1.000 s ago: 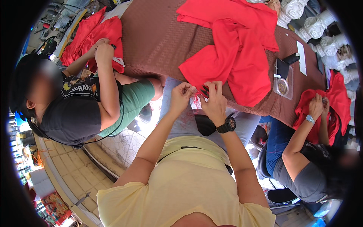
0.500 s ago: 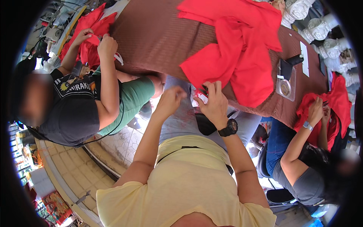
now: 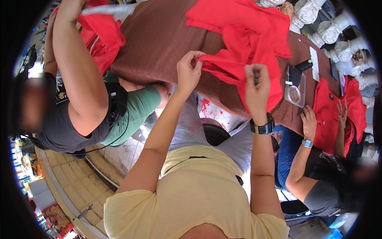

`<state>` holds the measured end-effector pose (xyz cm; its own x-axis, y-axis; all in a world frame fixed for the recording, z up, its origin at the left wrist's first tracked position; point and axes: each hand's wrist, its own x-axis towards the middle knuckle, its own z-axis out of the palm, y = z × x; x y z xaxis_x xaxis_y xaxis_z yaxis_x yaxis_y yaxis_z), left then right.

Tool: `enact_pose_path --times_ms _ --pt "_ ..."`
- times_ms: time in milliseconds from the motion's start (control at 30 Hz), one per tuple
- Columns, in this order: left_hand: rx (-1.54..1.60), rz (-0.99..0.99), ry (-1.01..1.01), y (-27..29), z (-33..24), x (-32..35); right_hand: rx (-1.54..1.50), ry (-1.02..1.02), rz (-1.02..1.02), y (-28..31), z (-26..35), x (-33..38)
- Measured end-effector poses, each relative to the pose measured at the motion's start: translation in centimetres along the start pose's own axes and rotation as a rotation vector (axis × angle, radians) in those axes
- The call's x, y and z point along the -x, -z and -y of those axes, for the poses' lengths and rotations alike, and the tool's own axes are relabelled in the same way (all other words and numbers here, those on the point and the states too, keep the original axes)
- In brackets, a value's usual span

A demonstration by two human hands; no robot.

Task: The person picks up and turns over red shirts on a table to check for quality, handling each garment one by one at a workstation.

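A large red cloth lies in folds across the brown-covered table in front of me. My left hand pinches a corner of this cloth at the table's near edge, drawing it out to a point. Over the cloth's near right part, my right hand is closed, with a wristwatch below it. A small dark tool shows between its curled fingers; its exact kind is hidden.
A clear plastic case with a tape roll sits right of the cloth. Co-workers handle red garments at left and right. White ornate columns stand beyond the table. Red thread bits lie on the floor below.
Both hands have moved forward from my lap to the table. The left now grips the cloth corner; the right shifted rightward. The left co-worker's arm rose; the right co-worker's garment is spread out.
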<state>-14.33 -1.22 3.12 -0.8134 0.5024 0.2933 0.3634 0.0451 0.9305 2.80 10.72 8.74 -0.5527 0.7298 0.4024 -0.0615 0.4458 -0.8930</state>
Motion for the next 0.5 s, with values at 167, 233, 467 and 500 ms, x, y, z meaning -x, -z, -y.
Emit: enact_pose_path --times_ms 167,233,467,500 --pt "0.65 0.237 0.144 -0.5 -3.4 -1.8 -0.023 0.088 -0.095 3.7 0.1 -2.8" --pt "1.118 0.331 0.375 0.4 -6.6 -1.9 -0.085 0.087 -0.042 4.1 2.1 -2.8" --pt "0.349 -0.022 -0.251 2.6 -8.1 -4.1 0.342 0.153 -0.141 9.4 2.9 -3.3" --pt "0.344 0.016 -0.232 3.4 -8.8 -3.9 0.078 -0.002 -0.065 10.9 2.1 -3.4"
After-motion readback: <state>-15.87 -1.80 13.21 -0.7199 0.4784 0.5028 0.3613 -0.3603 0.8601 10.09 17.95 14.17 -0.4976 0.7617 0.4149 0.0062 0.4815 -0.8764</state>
